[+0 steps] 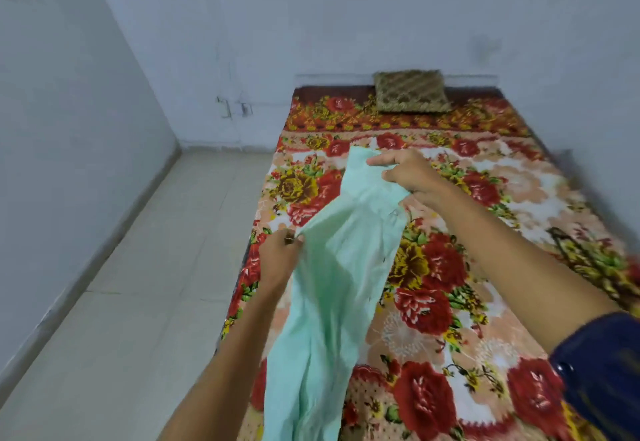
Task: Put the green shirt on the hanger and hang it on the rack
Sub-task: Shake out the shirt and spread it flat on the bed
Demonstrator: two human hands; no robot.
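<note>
Hands: 2 in view; the left hand pinches the near-left edge of the green shirt between thumb and fingers; the right hand is clenched on the far upper end of the same shirt, knuckles toward the camera.
Shirt: 1 pale green shirt, lifted and stretched between both hands over the left side of the bed; its lower part hangs loose toward the near edge of the view; a button or 2 seem to show near the right edge, too blurred to be sure.
Bed: 1 floral blanket, red and yellow flowers, covers it; 1 brown patterned cushion sits at the far end against the wall.
Hanger: a dark, thin shape lies on the blanket at the right, well apart from the shirt; probably the hanger, though blurred; count 1 at most.
Rack: 0 in view.
Step in hand: likely straightening the shirt to find the collar and shoulders.
Doing it well: hold by the 2 shoulder seams, not mid-fabric; let it hang open, front facing out; shift 1 hand at a time so the cloth does not slip; only then reach right for the hanger.
</note>
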